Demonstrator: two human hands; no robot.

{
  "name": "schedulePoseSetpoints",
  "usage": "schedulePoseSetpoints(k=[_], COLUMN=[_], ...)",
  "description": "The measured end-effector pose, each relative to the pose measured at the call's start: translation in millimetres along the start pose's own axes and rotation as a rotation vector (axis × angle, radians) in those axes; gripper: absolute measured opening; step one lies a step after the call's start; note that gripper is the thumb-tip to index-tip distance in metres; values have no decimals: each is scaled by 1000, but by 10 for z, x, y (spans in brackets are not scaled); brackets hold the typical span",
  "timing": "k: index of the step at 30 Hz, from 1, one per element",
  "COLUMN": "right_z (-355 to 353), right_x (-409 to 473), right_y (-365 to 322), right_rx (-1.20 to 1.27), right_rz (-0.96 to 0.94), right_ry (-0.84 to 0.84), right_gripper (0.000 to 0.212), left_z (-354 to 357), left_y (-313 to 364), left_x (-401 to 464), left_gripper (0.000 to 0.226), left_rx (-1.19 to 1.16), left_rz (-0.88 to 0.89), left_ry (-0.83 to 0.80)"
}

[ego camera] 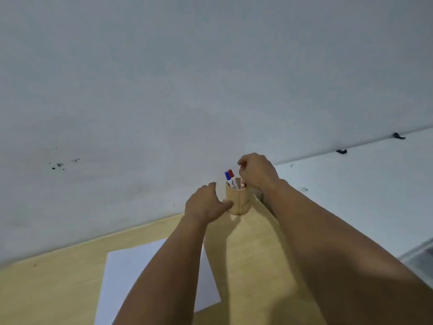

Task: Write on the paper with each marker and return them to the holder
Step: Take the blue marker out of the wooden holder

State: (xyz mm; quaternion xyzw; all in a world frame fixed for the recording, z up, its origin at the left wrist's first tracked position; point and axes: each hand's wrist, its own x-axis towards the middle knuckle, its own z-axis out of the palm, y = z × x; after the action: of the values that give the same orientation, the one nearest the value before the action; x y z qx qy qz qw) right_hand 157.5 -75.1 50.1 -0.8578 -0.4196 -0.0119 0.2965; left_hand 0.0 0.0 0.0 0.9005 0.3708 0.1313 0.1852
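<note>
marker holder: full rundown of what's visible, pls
The holder is a small light-wood cup, apparently bamboo, upright at the far corner of the wooden desk against the wall. A blue-capped marker and a red-capped marker stick out, leaning left. The left hand touches its left side; the right hand pinches a third marker at its rim. No lid or label visible.

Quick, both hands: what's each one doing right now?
Left hand: open, thumb and fingers against the side of the round wooden marker holder.
Right hand: fingers curled over the holder's rim; whether it grips a marker cannot be told.
</note>
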Motion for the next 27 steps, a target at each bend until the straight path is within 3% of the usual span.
schedulePoseSetpoints(k=[3,7,10,15,27], right_z=[137,281,377,489,-8], right_x=[266,449,479,471,358], right_y=[-18,-41,-7,113,60], right_rx=[-66,-192,-241,-204,127], right_rz=[-30,-62,-59,-96,-8], right_ry=[-53,-183,-244,-175,-11], right_gripper=[39,43,49,37,17], left_z=[292,612,737,797,605], left_y=[10,14,24,39,95], left_x=[219,370,414,460,353], left_gripper=[98,89,88,77,90], left_rx=[-175,-411,-464,-443,-463], left_rz=[-60,-97,-91,-106,-50], left_ry=[-18,22,55,98,-24])
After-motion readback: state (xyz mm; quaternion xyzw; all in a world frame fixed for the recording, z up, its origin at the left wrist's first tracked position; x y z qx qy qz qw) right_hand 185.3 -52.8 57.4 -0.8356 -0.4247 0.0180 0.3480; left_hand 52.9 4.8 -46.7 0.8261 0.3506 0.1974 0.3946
